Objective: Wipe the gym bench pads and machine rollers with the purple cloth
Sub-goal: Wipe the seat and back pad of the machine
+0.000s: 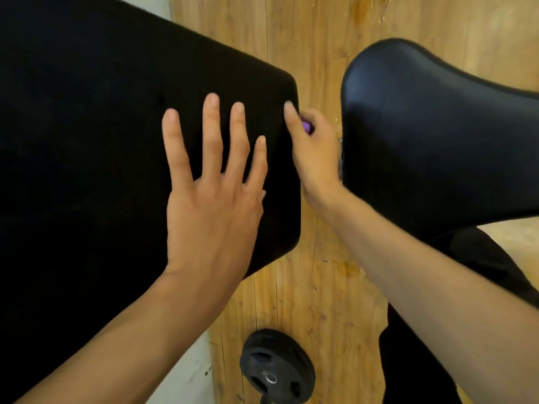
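Purple cloth (pixel 306 126): only a small bright scrap shows, bunched inside the right hand (pixel 315 153). That hand grips it against the side edge of the matte black bench pad (pixel 87 141), thumb over the rim. Left hand (pixel 213 199) lies flat on the pad top, fingers spread, just beside the right. Beyond the right hand is a narrow strip of wood floor (pixel 318 68), then the glossy seat pad (pixel 423 141).

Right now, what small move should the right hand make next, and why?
Probably slide the right hand along the edge of the pad: it grips the cloth at that edge, while the left hand lies flat on the pad.
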Action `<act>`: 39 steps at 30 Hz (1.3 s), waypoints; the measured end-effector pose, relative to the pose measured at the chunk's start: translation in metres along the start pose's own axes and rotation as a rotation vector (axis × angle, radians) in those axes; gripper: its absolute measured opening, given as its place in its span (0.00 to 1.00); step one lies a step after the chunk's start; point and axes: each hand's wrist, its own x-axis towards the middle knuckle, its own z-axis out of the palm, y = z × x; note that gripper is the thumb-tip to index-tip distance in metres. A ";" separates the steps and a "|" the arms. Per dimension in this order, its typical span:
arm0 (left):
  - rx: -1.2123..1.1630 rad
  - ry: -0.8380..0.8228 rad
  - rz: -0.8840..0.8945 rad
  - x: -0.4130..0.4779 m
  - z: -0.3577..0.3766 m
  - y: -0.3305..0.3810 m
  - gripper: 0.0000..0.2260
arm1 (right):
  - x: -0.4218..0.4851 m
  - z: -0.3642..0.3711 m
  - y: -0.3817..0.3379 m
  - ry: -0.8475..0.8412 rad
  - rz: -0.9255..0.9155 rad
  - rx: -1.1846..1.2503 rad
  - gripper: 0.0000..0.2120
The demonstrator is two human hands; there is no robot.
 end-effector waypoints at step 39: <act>0.022 0.021 -0.008 -0.003 0.005 0.008 0.34 | 0.000 0.020 -0.006 0.069 -0.396 -0.132 0.24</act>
